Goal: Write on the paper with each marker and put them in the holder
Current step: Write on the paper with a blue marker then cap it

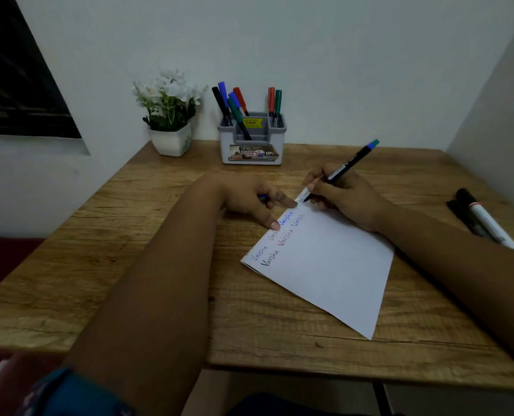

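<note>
Left of the holder [252,139], at the back of the wooden surface [147,265], a white pot of pale flowers [171,115] stands against the wall, and further left a dark window recess cuts into the pale wall. The holder itself is already well stocked: five markers lean in its left compartments and two stand upright in its right one, seven capped markers [224,99] in all. By that count, and by the several coloured words already on the paper [324,265], most of the task looks done. In front of the holder, the left hand [249,199] presses on the paper's far edge with index finger and thumb stretched out, while its other fingers [275,196] curl over something small and blue, probably a cap, though it is too hidden to be sure. Just right of it, the right hand [348,193] has its fingers clamped round a black marker with a teal end [350,162], its tip on the paper's top corner, so the writing step appears to be in hand for this one. It has yet to go into the holder. Well to the right of the holder, near the surface's right edge, two or three more markers [477,219] lie together, one white-bodied, apparently waiting their turn. Pale walls close the room in behind and on the right.
</note>
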`<state>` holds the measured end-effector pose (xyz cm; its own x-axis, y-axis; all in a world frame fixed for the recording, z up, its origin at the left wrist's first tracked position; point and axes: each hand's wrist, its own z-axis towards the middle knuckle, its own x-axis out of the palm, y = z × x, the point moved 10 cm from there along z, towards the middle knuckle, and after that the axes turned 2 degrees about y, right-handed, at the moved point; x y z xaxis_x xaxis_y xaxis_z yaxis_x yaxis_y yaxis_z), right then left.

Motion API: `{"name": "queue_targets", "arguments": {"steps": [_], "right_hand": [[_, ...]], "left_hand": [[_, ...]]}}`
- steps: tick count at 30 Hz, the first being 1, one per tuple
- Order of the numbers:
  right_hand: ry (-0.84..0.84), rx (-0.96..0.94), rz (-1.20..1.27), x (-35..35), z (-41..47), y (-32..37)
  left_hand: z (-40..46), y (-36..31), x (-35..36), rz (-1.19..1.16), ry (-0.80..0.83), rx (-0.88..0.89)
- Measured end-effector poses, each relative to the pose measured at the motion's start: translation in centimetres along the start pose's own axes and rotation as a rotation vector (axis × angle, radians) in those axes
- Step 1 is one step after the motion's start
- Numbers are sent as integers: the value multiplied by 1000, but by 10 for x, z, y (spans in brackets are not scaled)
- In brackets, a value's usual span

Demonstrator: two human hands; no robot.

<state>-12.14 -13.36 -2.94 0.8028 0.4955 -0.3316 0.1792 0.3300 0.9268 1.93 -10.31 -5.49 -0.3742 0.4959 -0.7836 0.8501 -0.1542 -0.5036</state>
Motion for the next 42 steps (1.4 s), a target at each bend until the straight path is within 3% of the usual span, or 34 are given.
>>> {"name": "queue_targets", "arguments": {"steps": [5,16,34,42], "right_hand": [[102,27,-38,7,-2,1],[7,-30,-292,-1,-2,6],[14,-16,-314,-5,3,-2],[5,-10,-216,-6,5,-8]], "left_hand": [[0,0,1,10,12,0],[-2,0,3,-10,23,-25],[-1,1,3,-19,20,-15],[-3,-1,3,-10,19,-25]]}}
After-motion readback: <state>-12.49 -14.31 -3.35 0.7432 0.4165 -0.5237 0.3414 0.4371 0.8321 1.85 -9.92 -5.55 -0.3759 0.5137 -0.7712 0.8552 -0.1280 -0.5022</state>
